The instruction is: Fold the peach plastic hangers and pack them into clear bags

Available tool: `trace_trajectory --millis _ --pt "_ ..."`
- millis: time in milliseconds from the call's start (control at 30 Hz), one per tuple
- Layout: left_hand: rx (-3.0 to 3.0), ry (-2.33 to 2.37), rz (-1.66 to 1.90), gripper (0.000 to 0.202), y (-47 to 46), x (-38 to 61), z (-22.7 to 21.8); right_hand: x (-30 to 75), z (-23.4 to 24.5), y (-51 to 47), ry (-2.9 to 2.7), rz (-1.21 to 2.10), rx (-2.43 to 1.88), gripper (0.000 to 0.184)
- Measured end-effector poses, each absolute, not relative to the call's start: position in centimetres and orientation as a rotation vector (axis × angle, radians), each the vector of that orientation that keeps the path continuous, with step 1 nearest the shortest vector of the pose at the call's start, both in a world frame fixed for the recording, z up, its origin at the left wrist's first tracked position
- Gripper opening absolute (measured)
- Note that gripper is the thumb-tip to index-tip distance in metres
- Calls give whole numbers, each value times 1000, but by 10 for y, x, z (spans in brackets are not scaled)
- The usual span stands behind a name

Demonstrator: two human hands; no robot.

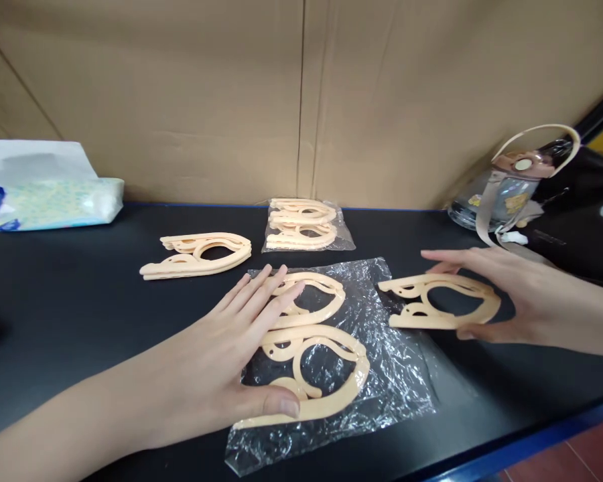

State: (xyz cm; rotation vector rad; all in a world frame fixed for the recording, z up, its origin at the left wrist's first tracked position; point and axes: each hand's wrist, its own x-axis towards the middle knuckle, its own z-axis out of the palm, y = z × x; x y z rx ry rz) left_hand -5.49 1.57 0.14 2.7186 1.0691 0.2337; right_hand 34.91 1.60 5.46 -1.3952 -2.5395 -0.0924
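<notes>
My left hand (231, 355) lies flat with fingers stretched over two peach plastic folding hangers (326, 375) that rest on a crinkled clear plastic bag (392, 375); its thumb presses the nearer hanger's lower edge. My right hand (507, 294) grips a separate peach hanger (442, 301) between thumb and fingers, holding it just right of the bag, low over the black table (80, 301).
A loose stack of peach hangers (201, 254) lies at centre left. A sealed bag of hangers (304, 224) sits by the cardboard wall. A tissue pack (50, 194) is at far left, a clear water bottle (502, 194) and dark bag (583, 221) at right. The blue table edge (532, 442) runs near.
</notes>
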Motion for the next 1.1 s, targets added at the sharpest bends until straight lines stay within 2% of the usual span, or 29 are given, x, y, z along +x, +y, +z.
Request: trace_trajectory --millis 100,267,467,533,700,800,933,1100 --pt "2720 1050 236 107 13 -54 1 339 48 10 -2624 14 -1320 82" --pt "2665 1224 359 97 4 -49 1 314 41 19 -2545 168 -1297 74" --pt "2652 1057 261 104 9 -54 5 286 26 32 -2468 354 -1202 72" --pt "2584 1117 285 96 8 -52 6 279 19 33 -2439 379 -1152 76" --pt "2394 1316 460 61 2 -42 7 279 6 35 -2334 436 -1215 82" --pt "2348 1347 491 60 6 -41 7 289 8 37 -2319 527 -1278 84" --pt "2268 1322 511 59 11 -44 10 295 17 40 -2318 598 -1336 75" --pt "2257 1286 530 60 14 -47 10 277 17 44 -2234 727 -1214 67"
